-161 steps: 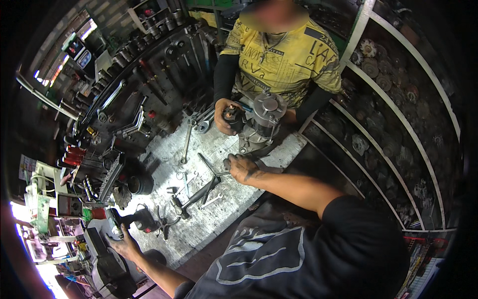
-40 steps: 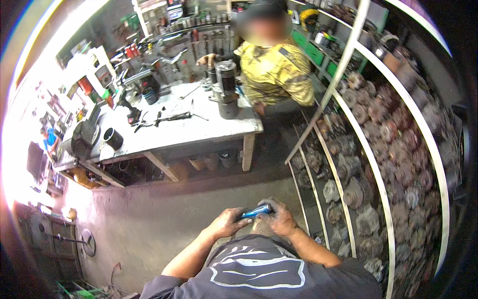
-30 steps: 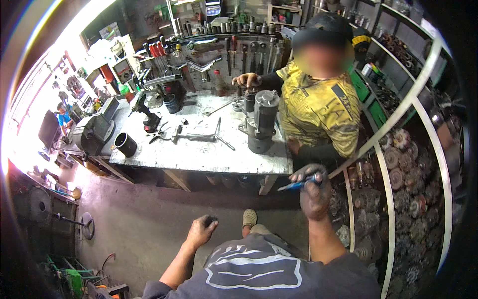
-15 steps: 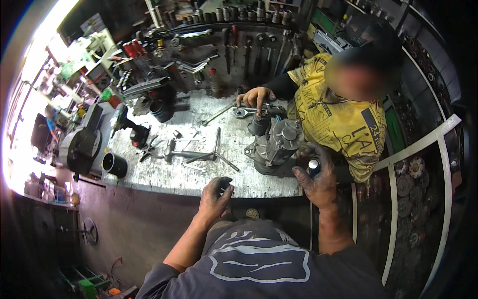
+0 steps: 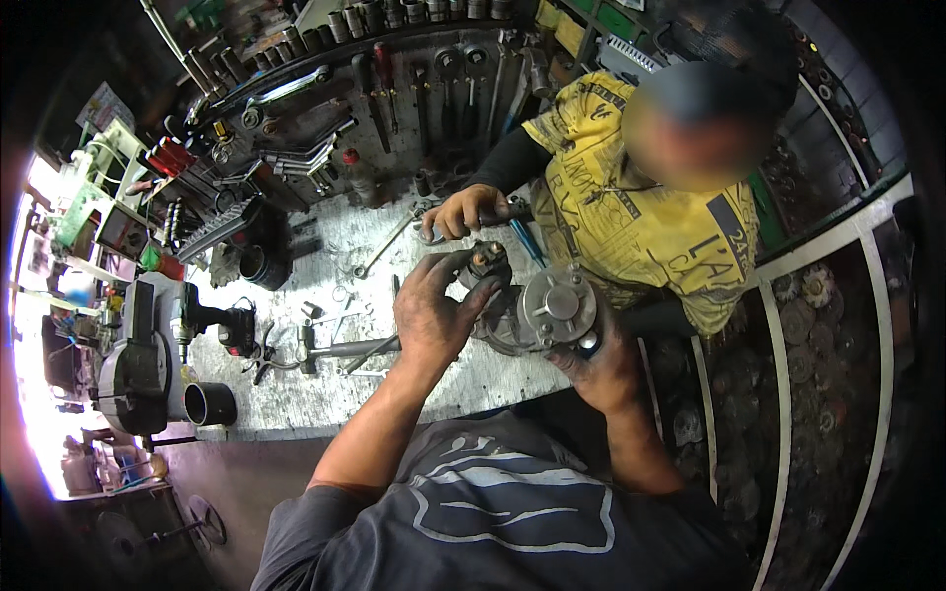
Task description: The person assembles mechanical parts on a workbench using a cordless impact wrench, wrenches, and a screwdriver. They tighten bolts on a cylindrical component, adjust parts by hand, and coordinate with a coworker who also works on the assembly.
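A grey metal starter motor (image 5: 560, 307) stands on the bench edge in front of me. My left hand (image 5: 439, 300) curls its fingers and thumb round the dark solenoid (image 5: 489, 260) on its side, where two copper studs show. At the motor's right side is my right hand (image 5: 603, 366), its blackened fingers against the housing. A small cylinder with a shiny end (image 5: 588, 342) is tucked in that hand, mostly covered by the fingers. Just beyond the solenoid, a co-worker's hand (image 5: 465, 211) rests on a ratchet (image 5: 430, 229).
A hammer (image 5: 335, 349), a combination wrench (image 5: 386, 244) and a cordless drill (image 5: 212, 323) lie left on the bench (image 5: 296, 409). A dark cup (image 5: 210, 403) stands at the front left. Wrenches and sockets line the back panel. A person in a yellow shirt (image 5: 645, 177) is across from me.
My left hand has moved forward from the bench edge to the solenoid and closed round it. My right hand has come up against the motor. The view has shifted too.
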A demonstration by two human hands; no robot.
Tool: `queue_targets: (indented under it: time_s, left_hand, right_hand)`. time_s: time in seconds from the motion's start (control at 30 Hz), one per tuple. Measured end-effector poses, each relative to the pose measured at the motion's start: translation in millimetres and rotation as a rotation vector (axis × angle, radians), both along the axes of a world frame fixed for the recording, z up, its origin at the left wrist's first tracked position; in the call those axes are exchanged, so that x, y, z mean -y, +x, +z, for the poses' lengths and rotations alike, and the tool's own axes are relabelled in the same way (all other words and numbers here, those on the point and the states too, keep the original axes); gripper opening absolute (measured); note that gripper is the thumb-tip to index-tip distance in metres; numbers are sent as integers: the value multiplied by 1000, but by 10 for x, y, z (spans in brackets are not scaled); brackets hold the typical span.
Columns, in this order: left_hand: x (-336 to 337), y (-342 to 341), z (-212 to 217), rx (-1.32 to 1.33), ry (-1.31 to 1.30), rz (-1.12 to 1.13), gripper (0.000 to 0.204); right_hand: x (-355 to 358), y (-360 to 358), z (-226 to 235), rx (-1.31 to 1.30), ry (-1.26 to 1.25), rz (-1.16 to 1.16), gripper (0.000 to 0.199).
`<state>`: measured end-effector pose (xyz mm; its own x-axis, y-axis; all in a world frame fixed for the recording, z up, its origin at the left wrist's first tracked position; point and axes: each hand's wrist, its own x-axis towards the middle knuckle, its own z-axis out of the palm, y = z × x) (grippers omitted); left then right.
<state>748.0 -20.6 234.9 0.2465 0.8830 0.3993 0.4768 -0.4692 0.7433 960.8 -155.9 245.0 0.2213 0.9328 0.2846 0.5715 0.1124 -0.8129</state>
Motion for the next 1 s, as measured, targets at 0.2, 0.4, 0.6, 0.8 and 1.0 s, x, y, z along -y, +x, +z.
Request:
queue_targets:
  time_s: [0.2,0.4,0.6,0.8,1.0]
  left_hand:
    - [-47,57,126,85,-60,-8,42]
    - [50,165,78,-26,367,13,40]
    - [371,148,-197,186,263,6,35]
    - [523,94,-347,99,210,-42,35]
    - [540,44,-319,120,77,-59,32]
  right_hand:
    - [-81,97,111,36,14,117,98]
    - [-192,180,88,-101,-61,183,93]
    - [-238,259,-52,-106,-26,240,95]
    - [-274,290,-124,-97,22,308,94]
    - [-246,314,-69,-27,-46,303,89]
